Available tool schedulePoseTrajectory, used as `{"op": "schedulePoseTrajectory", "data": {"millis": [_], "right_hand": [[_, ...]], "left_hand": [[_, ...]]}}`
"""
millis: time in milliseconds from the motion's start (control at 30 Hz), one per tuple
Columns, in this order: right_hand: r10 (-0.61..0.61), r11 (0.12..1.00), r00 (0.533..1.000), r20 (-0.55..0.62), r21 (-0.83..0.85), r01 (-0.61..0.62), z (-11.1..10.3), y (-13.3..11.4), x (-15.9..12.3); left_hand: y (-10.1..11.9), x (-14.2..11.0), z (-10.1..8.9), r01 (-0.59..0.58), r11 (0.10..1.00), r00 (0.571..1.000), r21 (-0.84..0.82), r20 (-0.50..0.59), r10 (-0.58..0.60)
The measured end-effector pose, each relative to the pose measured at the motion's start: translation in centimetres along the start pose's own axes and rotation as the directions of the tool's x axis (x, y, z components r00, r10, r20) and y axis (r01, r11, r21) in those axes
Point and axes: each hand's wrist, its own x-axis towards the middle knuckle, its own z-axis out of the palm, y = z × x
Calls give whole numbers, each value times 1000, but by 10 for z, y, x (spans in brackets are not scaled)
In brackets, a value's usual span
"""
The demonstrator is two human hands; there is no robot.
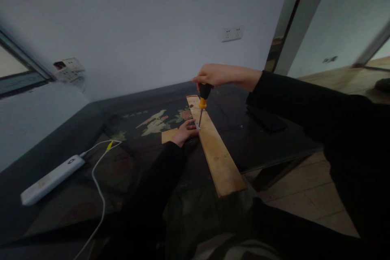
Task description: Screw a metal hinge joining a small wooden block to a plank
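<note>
My right hand (213, 75) is closed over the top of a screwdriver (203, 101) with a black and yellow handle, held upright. Its tip meets a long wooden plank (219, 154) that lies on a dark table (61, 146). My left hand (185, 132) rests against the plank's left edge right at the tip, fingers pinching a small metal piece (197, 126) there. A smaller piece of wood (168, 135) lies just left of that hand.
A white power bank (50, 179) with a white cable (99, 187) lies at the table's left. A dark flat object (266, 118) sits right of the plank. The plank's near end overhangs the table edge. Tiled floor (307, 195) shows at the right.
</note>
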Motion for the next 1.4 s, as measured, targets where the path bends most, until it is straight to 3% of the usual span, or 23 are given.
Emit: {"op": "schedulePoseTrajectory", "data": {"millis": [267,500,700,767,833,933,1000,1167,1233,1300,1400], "right_hand": [[-37,996,980,195,-72,52,-12,4,-1],[46,974,996,-77,-219,-62,3,-9,0],[-13,995,984,179,-97,31,-9,-3,-4],[-31,993,979,200,-106,53,-11,-3,-4],[-16,985,989,147,-170,41,-8,-7,-5],[36,955,998,-60,-292,-52,-2,-14,-6],[35,945,991,-132,-317,-76,0,-16,-6],[-84,974,990,117,-198,106,-10,-10,-5],[-106,976,983,152,-175,132,-13,-10,-6],[-91,972,991,100,-207,110,-12,-13,-7],[-29,961,996,-78,-276,7,-5,-18,-9]], "left_hand": [[-2,0,-1,0,1000,1000,-26,0,0],[-2,1,-3,-12,999,1000,-50,16,13],[-4,3,-4,-15,1000,1000,-10,20,15],[-5,4,-5,-20,1000,1000,-4,20,20],[-6,5,-6,-22,1000,1000,3,17,22],[-6,5,-5,-19,1000,1000,12,14,19],[-5,5,-5,-14,1000,1000,10,14,14],[-4,4,-5,-12,1000,1000,-2,21,12],[-4,4,-5,-13,1000,1000,-2,16,13],[-4,4,-5,-10,1000,1000,-5,9,10],[-1,3,-3,5,1000,1000,-12,1,-5]]}}
